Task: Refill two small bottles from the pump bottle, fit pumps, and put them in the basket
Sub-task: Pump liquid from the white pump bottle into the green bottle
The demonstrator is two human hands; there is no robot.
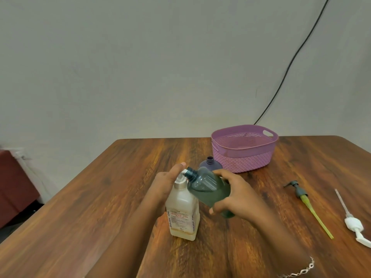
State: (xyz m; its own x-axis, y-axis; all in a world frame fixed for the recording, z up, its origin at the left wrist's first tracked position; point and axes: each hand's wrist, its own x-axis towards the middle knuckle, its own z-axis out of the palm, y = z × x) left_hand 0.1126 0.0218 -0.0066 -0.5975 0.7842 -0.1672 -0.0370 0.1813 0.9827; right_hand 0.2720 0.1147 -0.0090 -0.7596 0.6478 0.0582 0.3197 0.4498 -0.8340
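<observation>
One green bottle (pixel 208 190) in right hand (pixel 240 194) — left hand (pixel 166 182) atop pump bottle (pixel 182 215).

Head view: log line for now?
left hand presses pump bottle head | right hand holds green bottle tilted at nozzle | purple bottle open, beside basket | dark pump, white pump on table

The pump bottle (pixel 182 213) stood upright on the bench (pixel 100 207), the left hand (pixel 166 183) resting on its top. Just right of it, the right hand (pixel 236 193) held a small bottle (pixel 206 187) tilted, mouth at the spout. A second small bottle (pixel 209 164) stood behind them, just beside the basket (pixel 241 157), which sat farther back and right. At the far right lay a loose pump (pixel 301 195), and an outer pump (pixel 353 223) right of it.
</observation>
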